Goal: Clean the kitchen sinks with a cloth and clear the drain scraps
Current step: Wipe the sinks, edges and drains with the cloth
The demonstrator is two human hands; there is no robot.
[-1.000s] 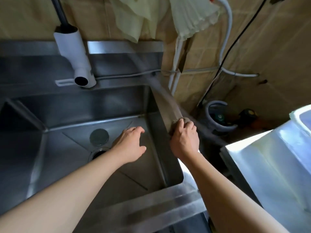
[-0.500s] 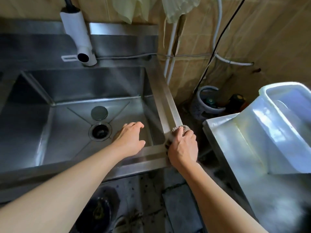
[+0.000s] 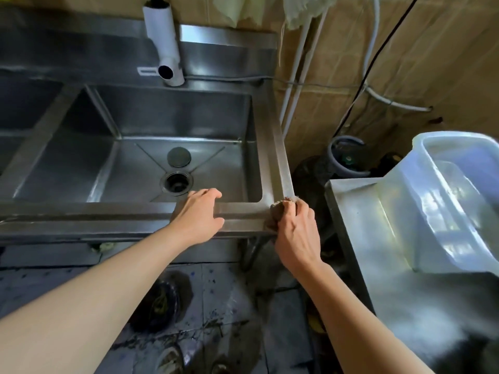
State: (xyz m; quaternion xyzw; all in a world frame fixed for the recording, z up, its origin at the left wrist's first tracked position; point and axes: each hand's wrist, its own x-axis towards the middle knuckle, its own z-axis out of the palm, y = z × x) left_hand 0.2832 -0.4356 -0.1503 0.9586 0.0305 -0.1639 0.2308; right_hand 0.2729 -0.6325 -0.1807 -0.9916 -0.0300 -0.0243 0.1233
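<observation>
Your right hand (image 3: 295, 233) grips a brown scouring cloth (image 3: 282, 207) against the near right corner of the steel sink (image 3: 267, 163) rim. Your left hand (image 3: 198, 214) rests on the near rim, fingers relaxed and holding nothing. Farther in, the open drain (image 3: 176, 182) sits just near of its round plug (image 3: 178, 157).

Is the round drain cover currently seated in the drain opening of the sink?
No, the drain cover lies flat on the sink floor just behind the drain opening, which is uncovered.
</observation>
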